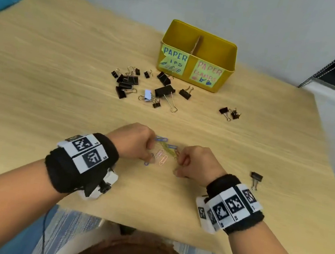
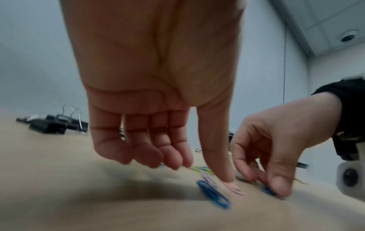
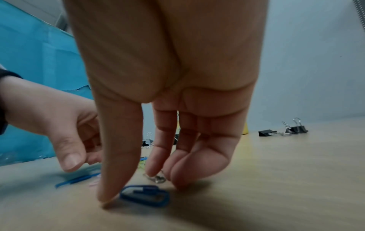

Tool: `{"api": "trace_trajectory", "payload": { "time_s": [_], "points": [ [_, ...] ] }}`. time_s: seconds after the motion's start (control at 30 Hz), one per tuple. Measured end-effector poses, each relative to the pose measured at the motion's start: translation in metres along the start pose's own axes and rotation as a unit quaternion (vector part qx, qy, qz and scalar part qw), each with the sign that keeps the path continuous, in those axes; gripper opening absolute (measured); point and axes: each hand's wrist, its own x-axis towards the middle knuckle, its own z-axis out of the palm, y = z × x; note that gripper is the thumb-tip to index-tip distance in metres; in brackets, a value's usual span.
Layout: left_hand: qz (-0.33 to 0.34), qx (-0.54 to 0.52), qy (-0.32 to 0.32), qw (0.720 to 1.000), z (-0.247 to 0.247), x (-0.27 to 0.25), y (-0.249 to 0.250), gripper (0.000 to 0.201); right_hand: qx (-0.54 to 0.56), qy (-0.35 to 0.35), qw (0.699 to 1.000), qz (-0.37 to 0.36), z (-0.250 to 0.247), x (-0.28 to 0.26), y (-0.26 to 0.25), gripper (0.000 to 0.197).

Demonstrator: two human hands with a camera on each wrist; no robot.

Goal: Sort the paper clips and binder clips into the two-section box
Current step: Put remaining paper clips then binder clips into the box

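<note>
A: Head view: my box (image 1: 195,74) looks empty; binder clips (image 1: 163,91) lie near it, paper clips (image 1: 164,153) between my hands.
B: Wrists?
A: Left hand (image 2: 158,125) is loosely curled, holding nothing; right hand (image 3: 168,132) fingers a blue clip (image 3: 144,196). Barely started, I judge.

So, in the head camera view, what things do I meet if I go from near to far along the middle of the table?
The person's hands, left hand and right hand → the colored paper clips between them → the scattered black binder clips → the yellow two-section box at the far edge.
</note>
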Motion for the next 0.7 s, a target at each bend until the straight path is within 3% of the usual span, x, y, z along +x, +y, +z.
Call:
{"api": "trace_trajectory", "payload": {
  "time_s": [0.2,0.33,0.43,0.5,0.7],
  "points": [
    [-0.014,0.043,0.018,0.999,0.018,-0.006,0.006,0.010,0.016,0.029,0.999,-0.006,0.012,-0.006,0.005,0.009],
    [-0.019,-0.019,0.014,1.000,0.020,-0.005,0.007,0.010,0.030,0.026,0.999,-0.011,0.015,-0.010,0.009,0.012],
    [-0.021,-0.060,0.046,0.997,0.018,-0.003,0.012,0.008,0.057,0.089,0.994,-0.013,0.013,-0.007,0.011,0.004],
    [-0.025,-0.069,0.057,0.996,0.020,0.000,0.017,0.011,0.064,0.108,0.992,-0.006,0.012,-0.002,0.011,0.013],
    [-0.061,-0.059,0.078,0.993,0.028,0.006,0.026,0.014,0.037,0.092,0.995,0.019,0.018,0.004,0.009,0.012]
  ]
}}
